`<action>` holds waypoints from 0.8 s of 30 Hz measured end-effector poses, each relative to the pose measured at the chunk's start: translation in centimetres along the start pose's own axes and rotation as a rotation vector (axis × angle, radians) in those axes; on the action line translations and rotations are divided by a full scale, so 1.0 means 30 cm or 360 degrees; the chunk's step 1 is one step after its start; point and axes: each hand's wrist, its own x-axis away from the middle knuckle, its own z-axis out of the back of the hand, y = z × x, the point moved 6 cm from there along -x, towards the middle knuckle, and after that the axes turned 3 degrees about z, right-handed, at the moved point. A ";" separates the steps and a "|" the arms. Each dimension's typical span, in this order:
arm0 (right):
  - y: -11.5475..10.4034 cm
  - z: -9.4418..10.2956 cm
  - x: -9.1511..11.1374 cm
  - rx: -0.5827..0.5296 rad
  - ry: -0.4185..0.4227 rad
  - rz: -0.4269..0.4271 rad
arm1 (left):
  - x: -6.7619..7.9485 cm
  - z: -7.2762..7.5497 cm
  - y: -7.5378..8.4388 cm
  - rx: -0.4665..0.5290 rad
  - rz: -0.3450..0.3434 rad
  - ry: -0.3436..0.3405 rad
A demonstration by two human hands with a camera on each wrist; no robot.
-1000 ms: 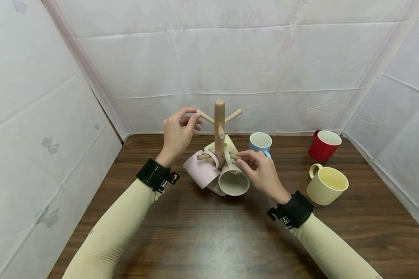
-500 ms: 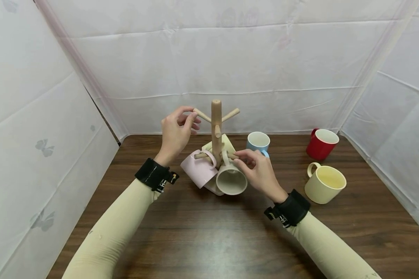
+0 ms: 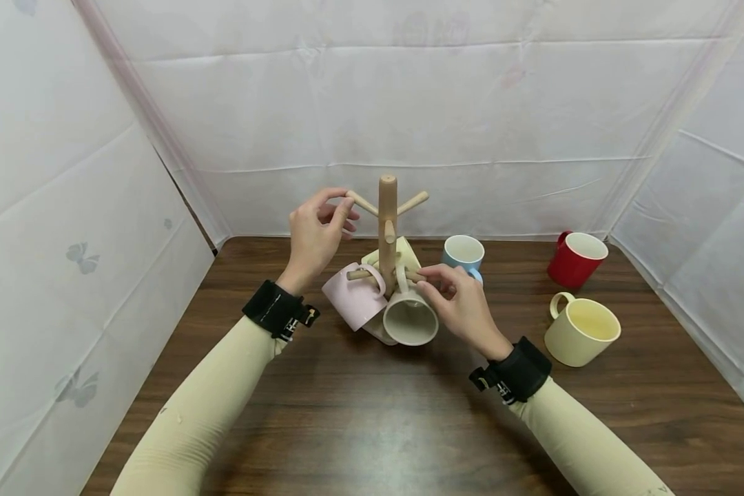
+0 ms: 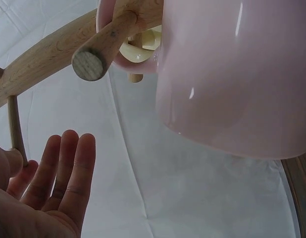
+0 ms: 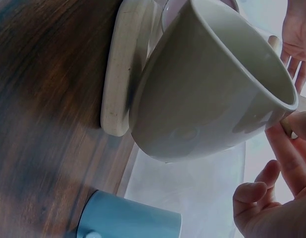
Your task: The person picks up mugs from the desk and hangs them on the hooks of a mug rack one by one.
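In the head view a wooden mug tree (image 3: 387, 200) stands mid-table. My left hand (image 3: 313, 238) pinches the tip of its upper left peg (image 3: 364, 204) between thumb and forefinger; the other fingers extend loosely in the left wrist view. With thumb and forefinger my right hand (image 3: 465, 308) holds the end of the lower right peg (image 3: 414, 276). From that peg an off-white mug (image 5: 207, 89) hangs by its handle, tilted, mouth toward me. A pink mug (image 3: 352, 297) hangs tilted on the lower left peg. Behind the post hangs a pale yellow mug (image 3: 410, 253), partly hidden.
A light blue mug (image 3: 463, 252) stands upright behind my right hand. Farther right stand a red mug (image 3: 575, 263) and, closer to me, a yellow mug (image 3: 572, 343). White cloth walls (image 3: 372, 110) enclose the dark wooden table (image 3: 359, 413) at the back and sides.
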 end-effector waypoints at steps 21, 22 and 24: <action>0.011 0.020 0.003 0.0120 -0.0129 0.0058 | 0.017 0.011 -0.092 -0.0198 -0.0079 0.0042; 0.013 0.027 0.003 0.0126 -0.0136 0.0073 | 0.021 0.015 -0.093 -0.0232 -0.0099 0.0060; 0.017 0.046 0.004 0.0141 -0.0140 0.0102 | 0.032 0.021 -0.092 -0.0312 -0.0155 0.0102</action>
